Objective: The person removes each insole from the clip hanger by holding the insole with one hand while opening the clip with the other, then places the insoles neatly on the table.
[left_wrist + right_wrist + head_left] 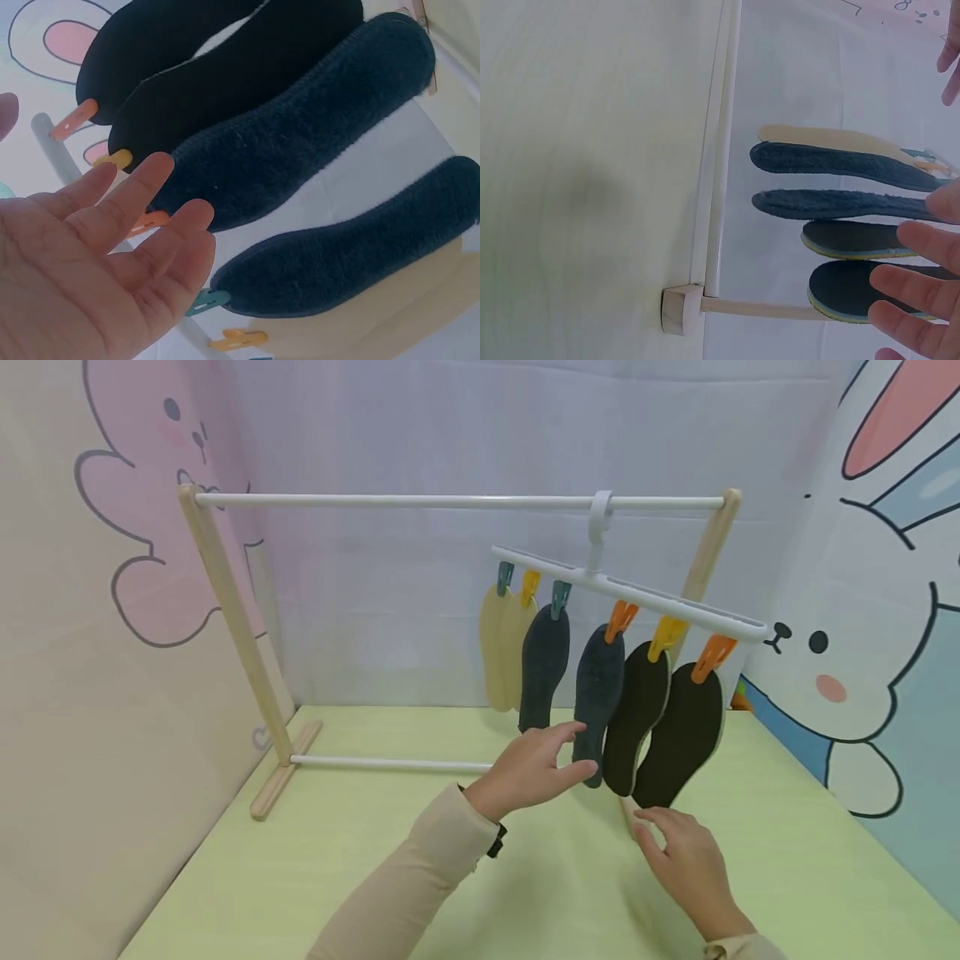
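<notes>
A white clip hanger (678, 606) hangs tilted from the rack's top bar, with insoles pinned along it by coloured clips. Two beige insoles (495, 652) are at its left end, two fuzzy dark blue insoles (545, 664) in the middle, and two black insoles (684, 731) at the right. My left hand (536, 768) is beside the lower part of one blue insole, fingers extended and nothing held; whether it touches is unclear. Below the black insoles, my right hand (686, 864) has loosely spread fingers, also without anything in them. The right wrist view shows its fingers (922, 289) before the insoles.
The rack has a white top bar (390, 502), a lower bar (390, 764) and wooden side posts (236, 627). It stands on a pale green table (360, 860). Cloth walls with cartoon animals (847, 635) enclose the table on its sides.
</notes>
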A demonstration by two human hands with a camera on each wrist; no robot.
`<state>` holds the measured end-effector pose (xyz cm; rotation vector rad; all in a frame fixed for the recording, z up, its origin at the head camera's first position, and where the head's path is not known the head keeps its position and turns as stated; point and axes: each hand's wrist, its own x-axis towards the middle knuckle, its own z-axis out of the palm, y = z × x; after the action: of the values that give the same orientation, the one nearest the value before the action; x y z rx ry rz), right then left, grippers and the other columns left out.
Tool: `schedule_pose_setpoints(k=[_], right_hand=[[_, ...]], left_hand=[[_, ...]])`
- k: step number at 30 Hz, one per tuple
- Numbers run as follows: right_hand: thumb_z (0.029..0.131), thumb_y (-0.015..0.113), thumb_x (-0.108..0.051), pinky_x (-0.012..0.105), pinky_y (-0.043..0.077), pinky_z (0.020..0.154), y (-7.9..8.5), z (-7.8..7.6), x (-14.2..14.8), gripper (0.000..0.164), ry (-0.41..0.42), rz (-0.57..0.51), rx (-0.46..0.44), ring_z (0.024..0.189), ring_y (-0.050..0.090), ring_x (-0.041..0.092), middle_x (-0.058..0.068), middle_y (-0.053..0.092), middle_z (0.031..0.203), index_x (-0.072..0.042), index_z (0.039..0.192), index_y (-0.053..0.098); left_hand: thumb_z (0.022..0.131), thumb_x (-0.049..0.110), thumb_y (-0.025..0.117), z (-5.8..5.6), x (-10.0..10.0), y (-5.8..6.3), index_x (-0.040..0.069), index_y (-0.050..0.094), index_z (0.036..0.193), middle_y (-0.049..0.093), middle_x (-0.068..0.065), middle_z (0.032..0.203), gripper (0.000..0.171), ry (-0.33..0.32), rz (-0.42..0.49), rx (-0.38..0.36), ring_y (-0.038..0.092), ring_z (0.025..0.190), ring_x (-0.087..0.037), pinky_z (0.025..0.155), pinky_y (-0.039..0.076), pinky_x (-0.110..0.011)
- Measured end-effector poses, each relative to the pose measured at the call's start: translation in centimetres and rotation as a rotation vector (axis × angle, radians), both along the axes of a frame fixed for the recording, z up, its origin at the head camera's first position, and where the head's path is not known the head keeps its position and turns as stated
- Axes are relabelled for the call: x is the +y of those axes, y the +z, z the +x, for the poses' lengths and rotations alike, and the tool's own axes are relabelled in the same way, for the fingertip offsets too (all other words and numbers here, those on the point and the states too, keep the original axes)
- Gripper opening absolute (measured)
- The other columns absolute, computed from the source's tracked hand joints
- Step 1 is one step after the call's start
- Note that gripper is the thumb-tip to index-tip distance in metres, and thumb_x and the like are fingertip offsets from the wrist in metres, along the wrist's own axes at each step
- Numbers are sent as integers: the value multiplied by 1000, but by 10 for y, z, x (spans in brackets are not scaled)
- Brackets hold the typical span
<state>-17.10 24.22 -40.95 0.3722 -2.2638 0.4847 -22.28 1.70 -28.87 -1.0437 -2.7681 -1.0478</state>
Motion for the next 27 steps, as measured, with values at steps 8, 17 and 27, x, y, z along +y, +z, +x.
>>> schedule_pose_setpoints(k=[8, 17, 27], right_hand=[[73, 71, -4, 52, 47, 68, 0, 5, 12, 15, -44, -5, -7, 80, 64, 36, 13, 69, 87, -3, 88, 71], [76, 71, -5, 52, 47, 66, 4, 12, 24, 13, -135, -1, -87, 78, 64, 36, 13, 70, 83, -3, 89, 73], [89, 58, -15, 42, 45, 54, 14, 21, 42, 22, -277, -27, -367, 65, 61, 28, 15, 70, 87, -1, 99, 72]], left_hand=[[95, 34, 56, -2, 11, 6, 7, 47, 140, 57, -11, 131, 53, -39, 7, 2, 59, 113, -20, 92, 45, -33], [97, 36, 53, -3, 18, 14, 9, 44, 143, 55, -10, 134, 54, -61, -10, -10, 51, 121, -21, 96, 42, -35], [96, 35, 55, -7, 29, 16, 8, 45, 141, 55, -9, 135, 53, -90, -39, -1, 55, 118, -20, 95, 44, -32]])
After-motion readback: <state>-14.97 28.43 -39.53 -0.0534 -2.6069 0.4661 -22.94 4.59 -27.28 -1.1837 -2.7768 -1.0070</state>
